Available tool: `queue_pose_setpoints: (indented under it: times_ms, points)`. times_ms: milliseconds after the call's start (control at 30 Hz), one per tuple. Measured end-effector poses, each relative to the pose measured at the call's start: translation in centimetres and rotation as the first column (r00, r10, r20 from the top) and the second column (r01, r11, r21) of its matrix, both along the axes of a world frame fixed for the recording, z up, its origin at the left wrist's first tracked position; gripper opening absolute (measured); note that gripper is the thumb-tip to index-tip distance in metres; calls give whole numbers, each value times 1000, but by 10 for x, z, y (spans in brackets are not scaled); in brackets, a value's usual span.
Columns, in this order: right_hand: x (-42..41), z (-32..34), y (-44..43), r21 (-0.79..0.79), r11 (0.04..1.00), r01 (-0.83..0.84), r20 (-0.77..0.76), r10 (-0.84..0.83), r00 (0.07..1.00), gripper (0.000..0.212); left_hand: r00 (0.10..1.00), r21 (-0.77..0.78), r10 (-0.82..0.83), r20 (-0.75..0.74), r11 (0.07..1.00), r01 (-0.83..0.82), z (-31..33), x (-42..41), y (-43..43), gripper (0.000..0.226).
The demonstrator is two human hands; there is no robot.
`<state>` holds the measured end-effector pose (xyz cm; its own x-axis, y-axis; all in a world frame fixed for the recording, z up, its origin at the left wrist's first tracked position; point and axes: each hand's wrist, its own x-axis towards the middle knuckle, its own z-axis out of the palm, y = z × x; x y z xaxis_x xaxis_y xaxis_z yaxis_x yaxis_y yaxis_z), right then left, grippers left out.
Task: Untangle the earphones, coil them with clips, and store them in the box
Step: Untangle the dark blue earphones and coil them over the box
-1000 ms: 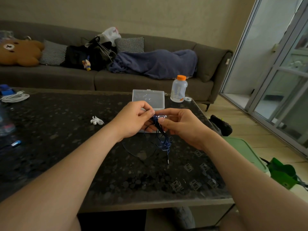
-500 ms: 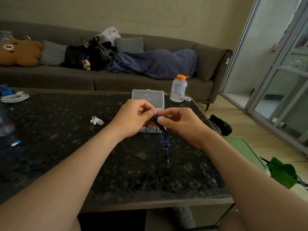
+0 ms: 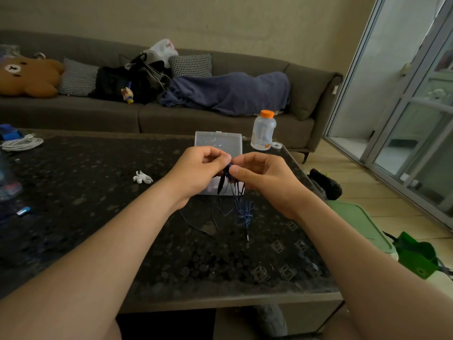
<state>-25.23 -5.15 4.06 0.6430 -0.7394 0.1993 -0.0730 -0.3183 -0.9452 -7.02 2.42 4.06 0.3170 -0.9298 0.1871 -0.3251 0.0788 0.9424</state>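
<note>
Left hand (image 3: 198,171) and right hand (image 3: 266,177) both pinching tangled earphones (image 3: 241,207) above dark tabletop (image 3: 98,217); cords dangle, clear box (image 3: 218,143) open just behind.

Setting: home living room.
Landmark: dark stone-top coffee table (image 3: 98,192).
Behind table: long grey sofa (image 3: 306,82) with houndstooth cushions (image 3: 191,65), blue blanket (image 3: 228,94), bear plush (image 3: 27,74).
Right of table: glazed sliding doors (image 3: 416,114), pale wood-look floor (image 3: 367,190).
</note>
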Motion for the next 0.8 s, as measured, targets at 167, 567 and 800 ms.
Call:
queue_pose_setpoints:
  times_ms: [167,567,800]
  points:
    - [2,-2,-3,-6,995,97,-23,-97,995,16,990,37,-15,-142,999,20,1,1,0,20]
    - [3,-6,-5,-31,989,145,-63,-147,987,18,994,0,-48,-99,999,49,1,1,4,28]
    - [3,-3,-4,-17,989,148,-41,-149,988,18,998,-54,-30,52,998,32,2,-5,4,28]
